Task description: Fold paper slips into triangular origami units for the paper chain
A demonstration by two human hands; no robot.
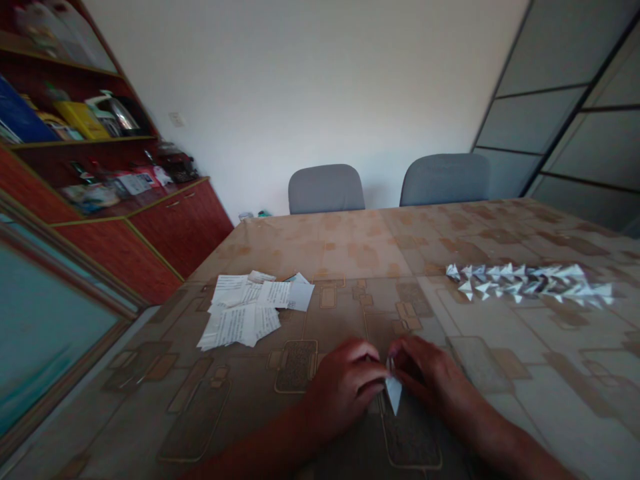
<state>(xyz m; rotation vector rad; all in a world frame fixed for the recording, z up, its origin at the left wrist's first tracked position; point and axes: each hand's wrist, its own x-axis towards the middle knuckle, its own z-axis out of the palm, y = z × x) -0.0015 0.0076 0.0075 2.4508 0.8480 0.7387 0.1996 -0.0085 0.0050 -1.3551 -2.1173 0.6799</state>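
Low in the middle of the view, a small folded piece of paper [395,395] is held between both hands, its narrow white point facing me. My left hand [347,379] pinches it from the left with thumb and fingers. From the right, my right hand [429,368] closes on its upper part. The fingers hide most of the paper's far end. To the left lies a loose pile of printed paper sheets [240,320]. Over on the right, several folded paper pieces [520,280] with pointed tips stand in two rows.
A patterned cloth covers the table [345,253]. Two grey chairs, one on the left [327,189] and one on the right [445,179], stand behind its far edge. Along the left is a red-brown cabinet [180,227] with filled shelves, including a kettle [123,115].
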